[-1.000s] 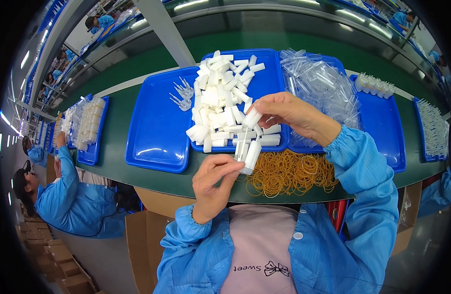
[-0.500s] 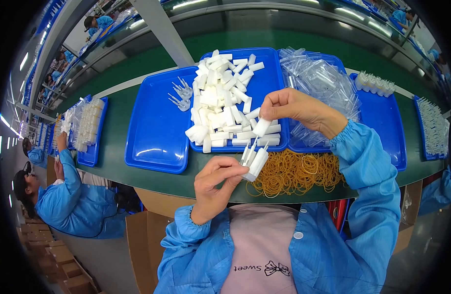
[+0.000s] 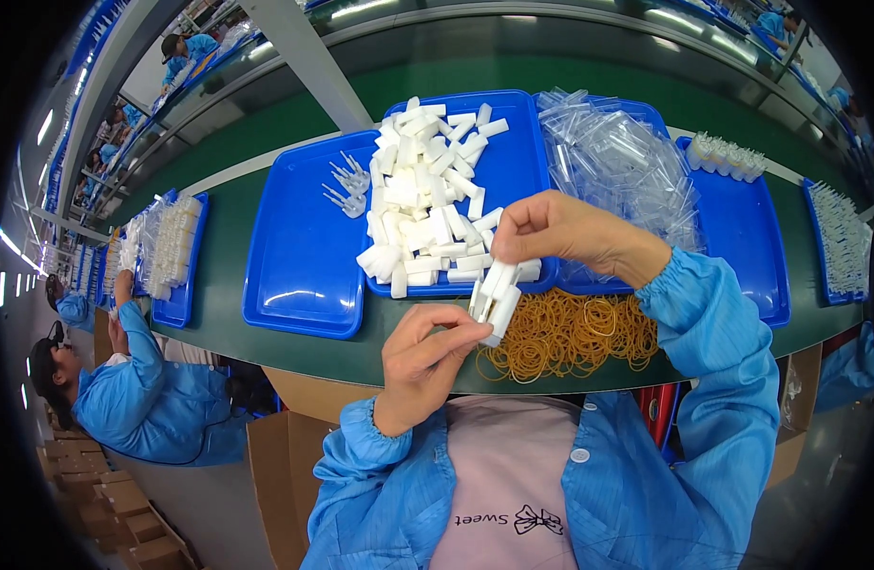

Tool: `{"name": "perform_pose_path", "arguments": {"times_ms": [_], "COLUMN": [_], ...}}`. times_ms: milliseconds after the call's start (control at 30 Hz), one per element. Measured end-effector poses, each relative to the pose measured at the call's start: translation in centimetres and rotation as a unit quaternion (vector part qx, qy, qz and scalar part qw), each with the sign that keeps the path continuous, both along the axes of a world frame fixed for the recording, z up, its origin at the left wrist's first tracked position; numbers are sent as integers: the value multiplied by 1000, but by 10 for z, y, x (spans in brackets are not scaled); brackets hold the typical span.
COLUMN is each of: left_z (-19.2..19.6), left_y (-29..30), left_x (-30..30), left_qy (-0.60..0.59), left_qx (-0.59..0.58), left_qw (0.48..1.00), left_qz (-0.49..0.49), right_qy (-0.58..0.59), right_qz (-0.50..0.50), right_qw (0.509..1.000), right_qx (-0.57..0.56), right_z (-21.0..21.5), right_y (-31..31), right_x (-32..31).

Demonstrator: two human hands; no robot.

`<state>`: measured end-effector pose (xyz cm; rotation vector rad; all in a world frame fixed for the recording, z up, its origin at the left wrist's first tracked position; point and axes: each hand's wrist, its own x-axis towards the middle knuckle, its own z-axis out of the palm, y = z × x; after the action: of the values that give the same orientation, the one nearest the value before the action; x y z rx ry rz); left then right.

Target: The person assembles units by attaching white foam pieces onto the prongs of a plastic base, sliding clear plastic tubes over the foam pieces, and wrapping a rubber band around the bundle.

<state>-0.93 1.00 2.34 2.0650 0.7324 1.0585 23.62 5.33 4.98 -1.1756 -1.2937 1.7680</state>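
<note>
My left hand [image 3: 420,359] pinches a small pronged plastic holder [image 3: 481,325] above the table's near edge. One white block [image 3: 505,315] stands in that holder on its right side. With thumb and fingers, my right hand [image 3: 565,233] grips a second white block [image 3: 498,279] by its top. Its lower end meets the holder's thin prongs, beside the first block; my fingers partly hide the contact. Just beyond, a heap of similar white blocks [image 3: 422,228] fills much of a blue tray [image 3: 513,157].
Several clear pronged pieces [image 3: 349,185] lie in the left blue tray [image 3: 304,256]. Clear plastic sleeves [image 3: 617,161] are piled at the right, past brown rubber bands [image 3: 579,332]. Filled holders [image 3: 727,160] stand in the far-right tray [image 3: 746,247]. A co-worker [image 3: 137,385] sits at the left.
My right hand has come down and slightly left, bringing its white block from above the prongs onto the holder. My left hand has barely moved.
</note>
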Motion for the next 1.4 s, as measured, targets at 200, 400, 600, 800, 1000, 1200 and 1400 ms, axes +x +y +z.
{"name": "perform_pose_path", "arguments": {"times_ms": [200,400,600,800,1000,1200,1400], "left_z": [-7,-15,-20,-26,-25,-14,-9], "left_y": [0,4,4,5,5,2,1], "left_x": [-1,-3,-5,-9,-7,-2,3], "left_qy": [-50,-66,-87,-78,-32,-5,-8], "left_qx": [75,-40,-145,-144,-65,-27,89], "left_qw": [994,994,981,981,994,997,995], "left_qz": [64,72,92,105,85,72,40], "right_qy": [10,-59,-404,-530,-558,-301,-100], "right_qz": [31,38,-60,-17,-8,-65,-91], "right_qw": [998,992,809,749,710,893,983], "right_qx": [46,107,424,396,430,328,124], "right_z": [8,12,-22,-72,-72,-35,-11], "right_y": [-20,-20,26,44,47,42,30], "right_x": [-23,-22,-3,-10,-13,-4,-2]}}
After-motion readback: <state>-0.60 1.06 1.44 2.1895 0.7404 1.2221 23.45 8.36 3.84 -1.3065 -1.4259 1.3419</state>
